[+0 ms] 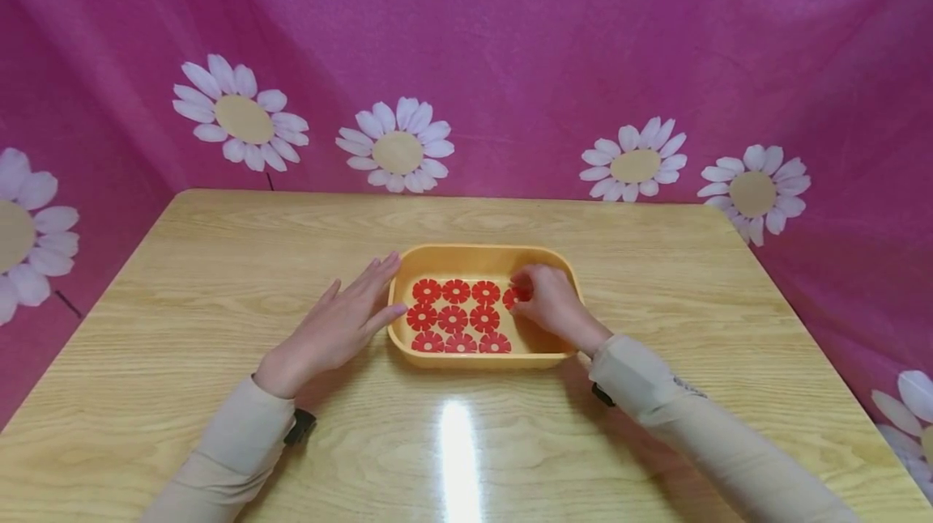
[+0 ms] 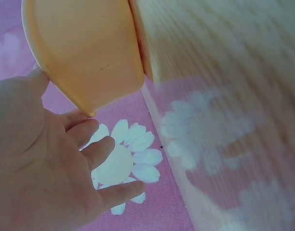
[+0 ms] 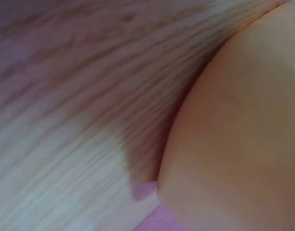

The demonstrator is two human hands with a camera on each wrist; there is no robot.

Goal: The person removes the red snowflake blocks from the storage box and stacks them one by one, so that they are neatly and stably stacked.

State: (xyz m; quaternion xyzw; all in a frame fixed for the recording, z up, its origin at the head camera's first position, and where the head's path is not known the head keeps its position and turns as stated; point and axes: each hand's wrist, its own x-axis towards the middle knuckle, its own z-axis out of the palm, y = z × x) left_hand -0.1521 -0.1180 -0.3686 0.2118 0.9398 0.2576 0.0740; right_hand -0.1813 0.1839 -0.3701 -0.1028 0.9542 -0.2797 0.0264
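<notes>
A yellow plastic tray [image 1: 525, 361] holds several red notched discs [image 1: 453, 319], flat and flower-like with a pale centre hole, set out in three rows. My right hand [image 1: 551, 302] reaches inside over the tray's right end and pinches another red disc [image 1: 512, 299], partly hidden by the fingers. My left hand [image 1: 337, 327] is at the tray's left end, thumb and fingertips against the rim, fingers mostly straight. In the left wrist view, the same hand [image 2: 56, 159] touches the tray's edge [image 2: 89, 53]. The right wrist view shows only the tray's outer wall [image 3: 234, 134]; that hand is out of frame.
The tray stands on a light wood-grain table [image 1: 255, 264], which reflects a bright streak of light [image 1: 459, 458] near its front. A magenta cloth [image 1: 503, 61] with large white daisies hangs behind and beside the table.
</notes>
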